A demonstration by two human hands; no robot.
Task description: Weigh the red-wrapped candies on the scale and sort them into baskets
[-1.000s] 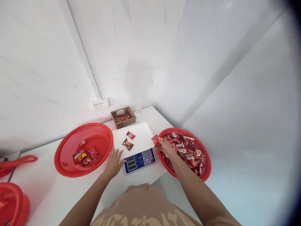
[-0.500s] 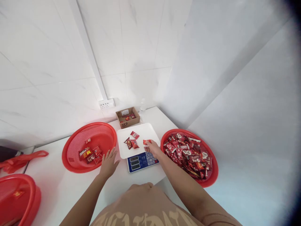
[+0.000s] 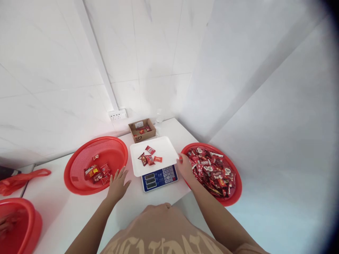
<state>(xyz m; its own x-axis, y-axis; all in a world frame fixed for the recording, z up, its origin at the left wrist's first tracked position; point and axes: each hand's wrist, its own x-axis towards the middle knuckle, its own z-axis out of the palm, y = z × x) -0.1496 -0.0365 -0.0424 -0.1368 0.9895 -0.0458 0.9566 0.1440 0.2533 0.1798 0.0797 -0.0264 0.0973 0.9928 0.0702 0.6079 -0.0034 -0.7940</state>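
Note:
My left hand is open, fingers spread, by the right rim of a red plastic basket in which several candy packets lie. My right hand holds nothing that I can see. Its fingers are loosely bent and apart, between the tray's right edge and the left rim of another red basket, heaped with red packets. Several small red and brown packets lie on the white tray of a digital scale with a blue keypad panel.
Behind the scale stands a small cardboard box with some packets inside, beside a clear plastic bottle. At the lower left is a third red basket, with something blurred in it. A red plastic bag lies behind that basket.
The small red packet that my right hand held now lies on the scale tray with the others. My right hand has moved right, to the heaped basket's rim. Something moves, blurred, in the lower left basket.

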